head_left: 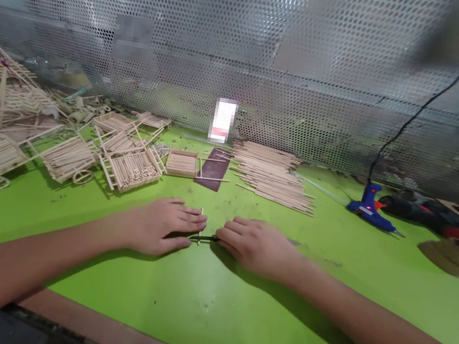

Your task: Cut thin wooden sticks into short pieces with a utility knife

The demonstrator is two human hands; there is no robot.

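Note:
My left hand lies palm down on the green table, fingers stretched out and thumb apart. Its fingertips touch a short, thin wooden stick that lies pointing away from me. Closed around a dark, thin tool, my right hand rests just to the right. The narrow dark end of this tool crosses the near end of the stick and reaches toward my left thumb. The rest of the tool is hidden inside my right fist, so its exact kind cannot be made out.
Several small wooden stick carts crowd the left. A pile of thin sticks lies behind my hands, beside a dark flat sheet. At right are a blue glue gun with a cord and a brown ring. Perforated metal stands behind.

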